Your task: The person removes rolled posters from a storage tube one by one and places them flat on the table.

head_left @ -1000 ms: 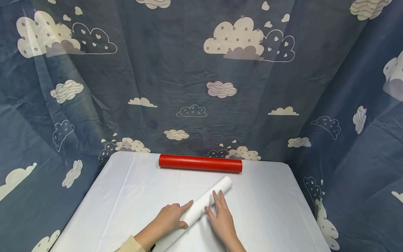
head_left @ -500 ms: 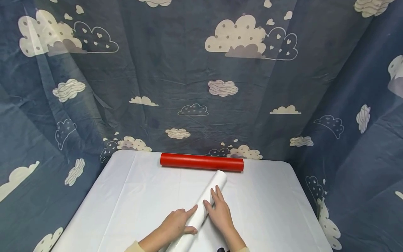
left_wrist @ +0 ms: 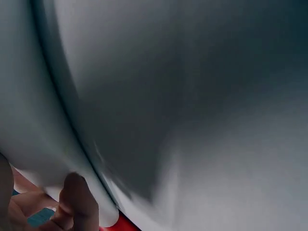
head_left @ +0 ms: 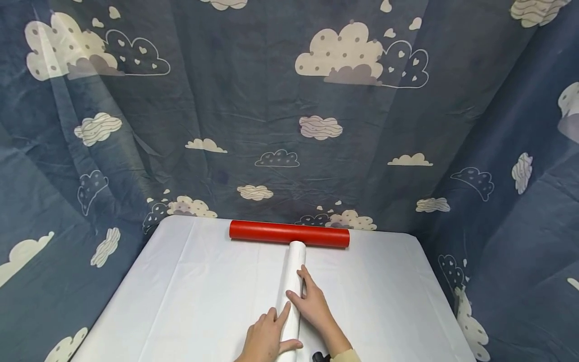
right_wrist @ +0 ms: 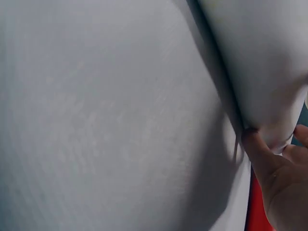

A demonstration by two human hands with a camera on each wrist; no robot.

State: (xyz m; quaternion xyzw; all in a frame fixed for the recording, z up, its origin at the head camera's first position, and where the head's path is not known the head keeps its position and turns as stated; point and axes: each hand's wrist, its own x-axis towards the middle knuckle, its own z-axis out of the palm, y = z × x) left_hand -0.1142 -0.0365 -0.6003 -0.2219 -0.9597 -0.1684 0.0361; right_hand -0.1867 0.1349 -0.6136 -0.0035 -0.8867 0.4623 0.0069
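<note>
A long white roll (head_left: 296, 259), which looks like rolled paper or film, lies almost straight away from me on the table. Its far end meets the front of a red roll (head_left: 271, 232) in the head view; whether they touch I cannot tell. My left hand (head_left: 264, 337) grips the near part, thumb laid across the top. Farther up, my right hand (head_left: 314, 304) holds it from the right, thumb on top and fingers along the side. The left wrist view shows the white roll (left_wrist: 29, 110) with bent fingers (left_wrist: 79, 204). The near end is hidden.
A white cloth-covered table (head_left: 203, 281) carries both rolls. Dark blue curtain (head_left: 271, 100) with cloud prints hangs behind and on both sides. The red roll lies crosswise near the table's back edge. A small black object (head_left: 319, 357) shows at the right wrist.
The white roll has swung from a rightward slant to nearly straight, its far end moving left and up to the red roll. Both hands turned with it; the left hand moved right and nearer.
</note>
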